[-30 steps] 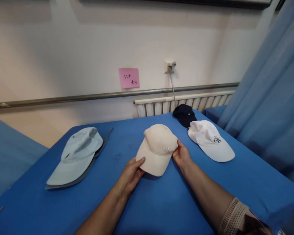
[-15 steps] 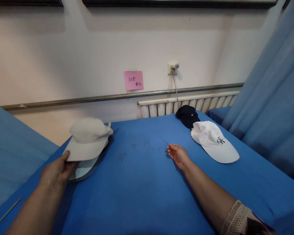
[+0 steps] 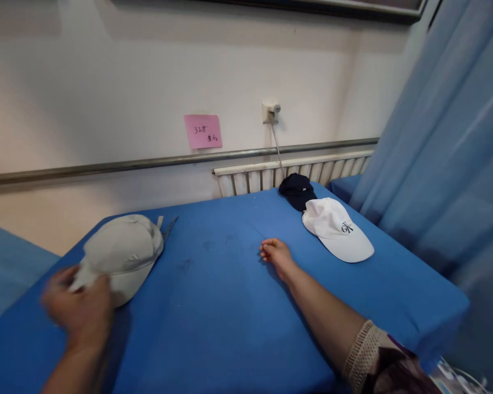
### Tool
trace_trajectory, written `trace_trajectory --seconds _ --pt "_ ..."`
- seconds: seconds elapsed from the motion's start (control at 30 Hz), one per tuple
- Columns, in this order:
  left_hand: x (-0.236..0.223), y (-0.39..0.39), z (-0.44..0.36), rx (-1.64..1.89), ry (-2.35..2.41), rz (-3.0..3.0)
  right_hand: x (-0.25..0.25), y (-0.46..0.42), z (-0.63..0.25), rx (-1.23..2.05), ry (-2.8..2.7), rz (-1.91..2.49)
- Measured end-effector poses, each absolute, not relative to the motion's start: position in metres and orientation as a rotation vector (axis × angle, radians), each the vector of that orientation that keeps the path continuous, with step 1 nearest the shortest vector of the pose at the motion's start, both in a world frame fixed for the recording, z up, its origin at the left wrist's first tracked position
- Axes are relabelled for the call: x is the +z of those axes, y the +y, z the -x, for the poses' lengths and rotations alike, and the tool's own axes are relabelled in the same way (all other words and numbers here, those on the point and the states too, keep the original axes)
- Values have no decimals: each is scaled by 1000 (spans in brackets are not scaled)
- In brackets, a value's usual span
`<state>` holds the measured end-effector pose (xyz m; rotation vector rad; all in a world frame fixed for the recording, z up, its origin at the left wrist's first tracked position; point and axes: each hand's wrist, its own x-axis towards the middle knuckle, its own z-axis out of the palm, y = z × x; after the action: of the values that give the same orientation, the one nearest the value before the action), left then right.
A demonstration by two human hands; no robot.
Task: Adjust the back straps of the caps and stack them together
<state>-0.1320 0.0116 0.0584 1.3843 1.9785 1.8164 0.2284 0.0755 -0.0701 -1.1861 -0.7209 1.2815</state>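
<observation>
On the left of the blue-covered table [image 3: 213, 328] lies a light grey baseball cap [image 3: 119, 241], its brim toward me. Under it, the other caps seen earlier are now mostly hidden; a strap end [image 3: 170, 225] pokes out behind. My left hand [image 3: 80, 301], blurred by motion, has its thumb and fingers around the front left of the brim. Resting on the cover near the middle, my right hand [image 3: 277, 256] has its fingers curled together, with nothing visible in them. To its right are a white cap [image 3: 332, 227] with black lettering and a navy cap [image 3: 296, 189].
A radiator [image 3: 263, 178] and a metal rail [image 3: 160, 161] run along the wall behind. A cord hangs from the wall socket [image 3: 270, 113]. A pink note [image 3: 203, 131] is stuck to the wall. Blue curtains [image 3: 427, 137] hang at the right; blue cloth [image 3: 16, 268] shows at left.
The light grey cap has come down and slightly left onto the stack, covering the brims beneath. My left hand has moved with it. The view has turned right; my right hand stays put.
</observation>
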Motion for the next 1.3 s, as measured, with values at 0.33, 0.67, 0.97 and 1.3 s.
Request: trace_trajectory --seconds 0.33,0.67,0.97,1.3 --pt "-58 64 -63 850 1201 -2189 -46 83 -309 308 -907 1629" --pt "-62 63 -53 797 1061 -2048 -59 79 -392 -38 -1011 2161" --pt "-65 75 -45 1081 1133 -1411 -30 67 -328 332 -1314 1376" --pt "-33 66 -21 1144 816 -553 -40 77 -252 313 -1341 1419"
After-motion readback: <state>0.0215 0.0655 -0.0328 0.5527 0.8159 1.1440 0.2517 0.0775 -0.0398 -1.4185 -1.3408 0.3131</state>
